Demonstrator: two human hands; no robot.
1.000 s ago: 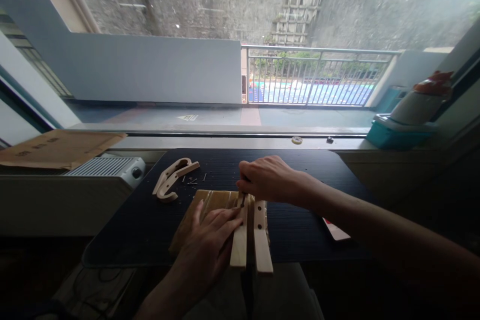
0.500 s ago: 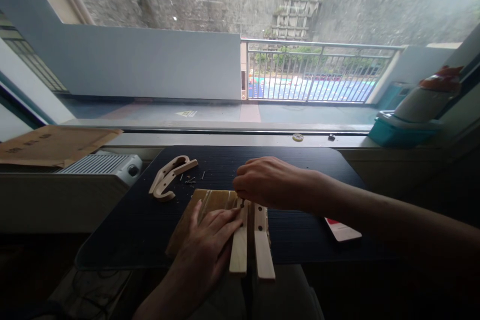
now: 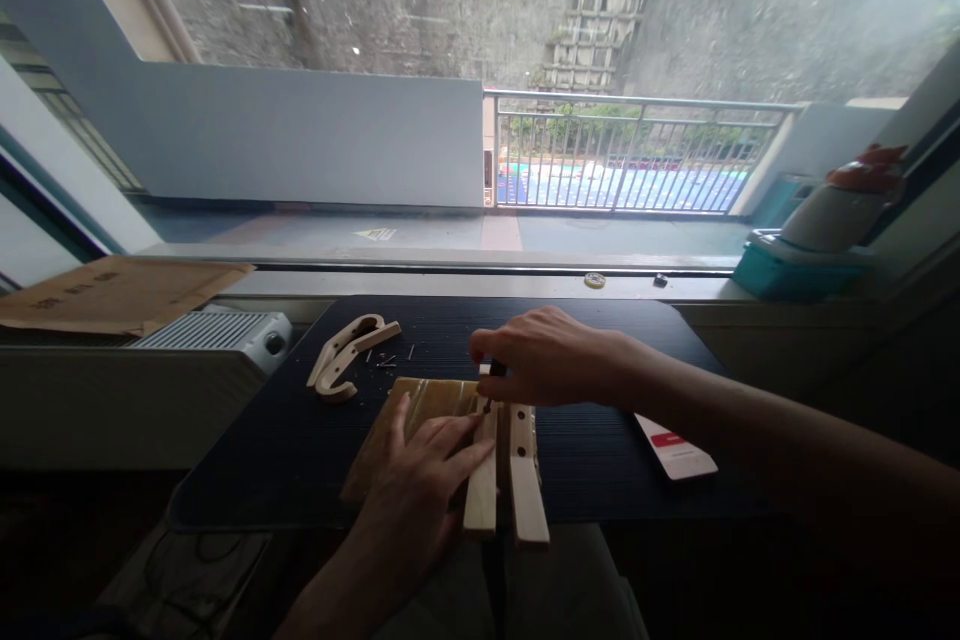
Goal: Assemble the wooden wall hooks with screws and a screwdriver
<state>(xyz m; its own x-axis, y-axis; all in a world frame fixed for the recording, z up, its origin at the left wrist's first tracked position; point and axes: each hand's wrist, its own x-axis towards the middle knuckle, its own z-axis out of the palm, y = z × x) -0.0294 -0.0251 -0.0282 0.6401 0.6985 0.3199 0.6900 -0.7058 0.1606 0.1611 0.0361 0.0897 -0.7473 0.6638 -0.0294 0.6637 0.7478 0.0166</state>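
Black tabletop [image 3: 247, 465] before windowsill [image 3: 420, 285]: pale wooden strip [image 3: 481, 495] under fingertips of left hand [image 3: 426, 468], fingers spread; brown board [image 3: 437, 400] beneath both; right hand [image 3: 540, 360] clamped on dark-handled tool [image 3: 496, 369] above strip; two-holed strip [image 3: 529, 505], right of left hand; metal fasteners [image 3: 386, 361], wooden hooks [image 3: 360, 352] beyond left hand.

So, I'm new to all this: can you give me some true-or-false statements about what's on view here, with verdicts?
1. The left hand touches a pale wooden strip. True.
2. The right hand is empty. False: it grips a dark tool.
3. The hook-shaped wooden pieces lie to the right of both hands. False: they lie to the left.
4. Small metal fasteners lie near those pieces. True.
5. The brown envelope lies on the floor. False: it lies on the radiator.
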